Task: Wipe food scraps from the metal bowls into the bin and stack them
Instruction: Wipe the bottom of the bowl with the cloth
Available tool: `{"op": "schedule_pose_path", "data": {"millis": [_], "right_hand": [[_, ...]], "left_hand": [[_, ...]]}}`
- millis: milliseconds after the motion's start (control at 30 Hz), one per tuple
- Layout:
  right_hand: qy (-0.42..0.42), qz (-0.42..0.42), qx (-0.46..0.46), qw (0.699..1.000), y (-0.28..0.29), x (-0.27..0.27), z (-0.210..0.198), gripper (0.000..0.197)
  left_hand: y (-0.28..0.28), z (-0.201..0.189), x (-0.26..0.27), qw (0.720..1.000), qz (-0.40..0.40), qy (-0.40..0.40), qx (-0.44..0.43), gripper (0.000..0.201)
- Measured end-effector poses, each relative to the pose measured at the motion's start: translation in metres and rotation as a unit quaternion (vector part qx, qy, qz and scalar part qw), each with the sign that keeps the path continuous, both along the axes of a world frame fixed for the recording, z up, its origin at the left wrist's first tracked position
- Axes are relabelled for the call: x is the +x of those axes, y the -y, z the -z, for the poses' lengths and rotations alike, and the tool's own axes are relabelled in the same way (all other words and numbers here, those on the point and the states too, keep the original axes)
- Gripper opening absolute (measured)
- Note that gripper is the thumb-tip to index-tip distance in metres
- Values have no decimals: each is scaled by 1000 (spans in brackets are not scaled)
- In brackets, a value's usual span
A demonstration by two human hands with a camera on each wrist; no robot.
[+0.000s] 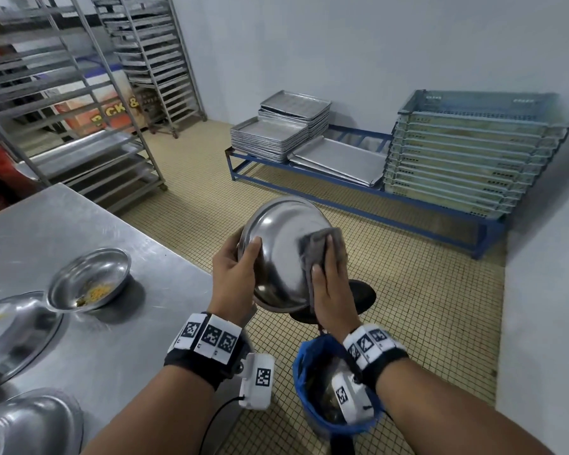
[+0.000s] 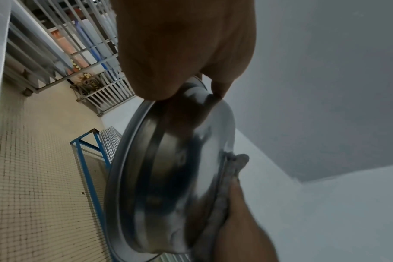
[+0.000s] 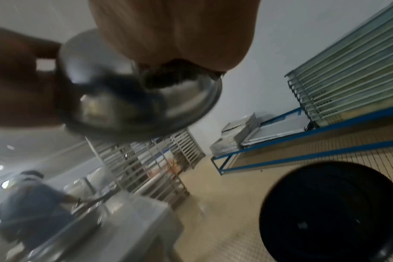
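Below both wrists sits the bin (image 1: 304, 382). Left hand (image 1: 234, 277) grips the tipped bowl (image 1: 283, 251) above it so scraps can fall in, while right hand (image 1: 330, 290) pinches the cloth (image 1: 316, 247) over its rim.

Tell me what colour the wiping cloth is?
Grey cloth, clearest in the head view.

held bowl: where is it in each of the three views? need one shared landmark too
Head: the held bowl is centre frame, tilted, between the left hand and right hand.
Left wrist: lower centre, edge-on.
Right wrist: upper left, blurred.
Landmark: blue floor rack.
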State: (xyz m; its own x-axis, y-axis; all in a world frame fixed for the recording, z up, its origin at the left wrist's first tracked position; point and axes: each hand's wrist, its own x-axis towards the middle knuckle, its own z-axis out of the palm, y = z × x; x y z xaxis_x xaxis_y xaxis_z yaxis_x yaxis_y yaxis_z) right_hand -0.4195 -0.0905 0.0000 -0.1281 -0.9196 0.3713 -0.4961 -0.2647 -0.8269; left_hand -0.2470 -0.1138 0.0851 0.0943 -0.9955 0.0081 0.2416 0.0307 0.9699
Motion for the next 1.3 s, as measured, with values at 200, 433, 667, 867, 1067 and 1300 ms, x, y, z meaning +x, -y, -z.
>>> {"op": "schedule_pose_path", "data": {"millis": [200,433,667,867,1067,1300], "right_hand": [[-12,22,-18,1000,41,-22,-52,56],[-57,-63,-16,996,52,-32,-78,33],[-62,-85,26,994,45,-31,-87,20],[-38,-115,50,991,39,-41,-84,24],[-31,-133,29,990,33,-35,-91,33],[-54,-115,20,992,30,-29,-91,30]], "left_hand": [[-7,1,4,997,50,49,-44,31],[-6,-1,19,984,93,127,-81,46],[-6,2,29,979,114,143,-95,55],[-3,6,37,982,106,132,-86,59],[-2,7,34,980,113,140,-87,66],[-7,-1,37,972,126,161,-115,60]]}}
